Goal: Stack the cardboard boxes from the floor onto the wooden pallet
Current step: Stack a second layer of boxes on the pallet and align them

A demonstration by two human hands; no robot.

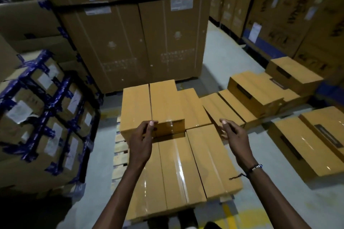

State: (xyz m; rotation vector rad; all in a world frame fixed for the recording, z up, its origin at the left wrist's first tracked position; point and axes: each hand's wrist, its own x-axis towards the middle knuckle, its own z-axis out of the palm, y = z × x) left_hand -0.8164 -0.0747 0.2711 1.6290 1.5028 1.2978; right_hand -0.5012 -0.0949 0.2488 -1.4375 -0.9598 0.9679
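My left hand (pixel 144 136) fingers touch the upper box (pixel 165 106), right hand (pixel 231 133) fingers apart, empty (a careless nudge could push it crooked

Two very tall brown cartons (pixel 137 29) stood at the back with a black strap (pixel 134 2) around them. On the left sat a stack of boxes with blue tape (pixel 44 109) and white labels. More big cartons (pixel 290 11) stood far right.
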